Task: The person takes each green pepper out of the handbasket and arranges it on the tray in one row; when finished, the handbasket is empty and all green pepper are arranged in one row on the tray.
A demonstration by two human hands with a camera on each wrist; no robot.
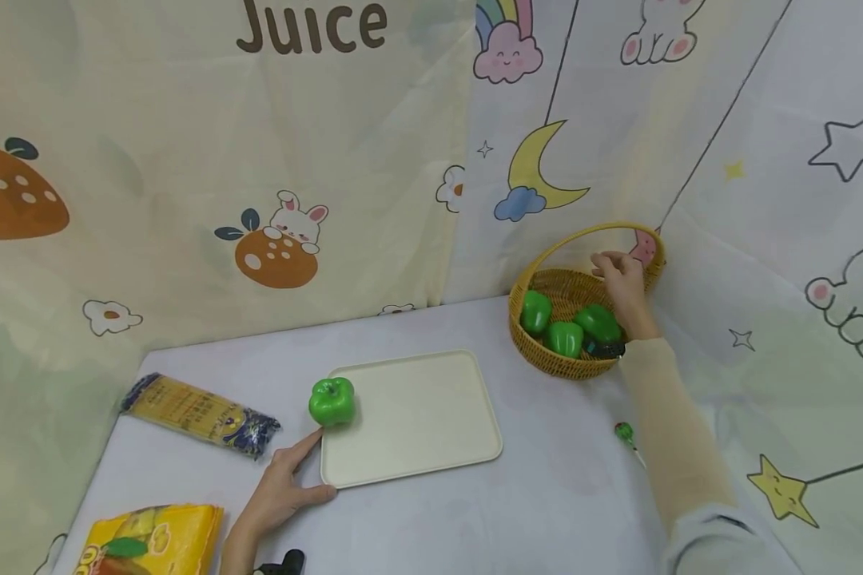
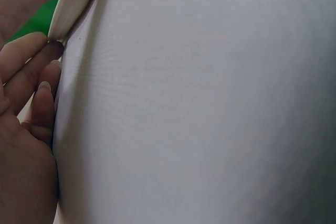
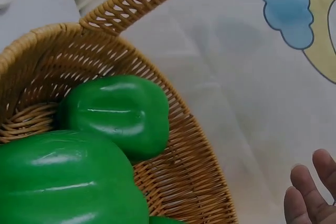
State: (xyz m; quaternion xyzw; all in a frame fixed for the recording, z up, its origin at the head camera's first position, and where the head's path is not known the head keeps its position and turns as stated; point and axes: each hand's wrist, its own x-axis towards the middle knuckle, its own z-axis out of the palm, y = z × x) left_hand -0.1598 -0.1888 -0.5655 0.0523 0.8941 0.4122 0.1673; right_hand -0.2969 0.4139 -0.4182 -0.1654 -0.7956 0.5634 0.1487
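Observation:
My left hand point(image 1: 280, 487) lies at the left end of a cream tray point(image 1: 417, 419), thumb by its near corner and a fingertip along its left edge. In the left wrist view, the fingers point(image 2: 23, 72) touch the tray's side. A green bell pepper point(image 1: 332, 402) sits on the tray's left edge, just beyond that hand. Above a wicker basket point(image 1: 564, 367) is my right hand point(image 1: 624, 291), fingers loosely bent and holding nothing. Inside the basket are green bell peppers point(image 3: 121, 116), partly hidden by the wrist camera in the head view.
A long packet point(image 1: 197, 411) lies left of the tray, with a yellow bag point(image 1: 151, 543) nearer the front. A small green-topped lollipop point(image 1: 624, 432) lies by my right forearm. The basket's arched handle point(image 1: 546, 254) rises beside the printed cloth wall point(image 1: 388, 160).

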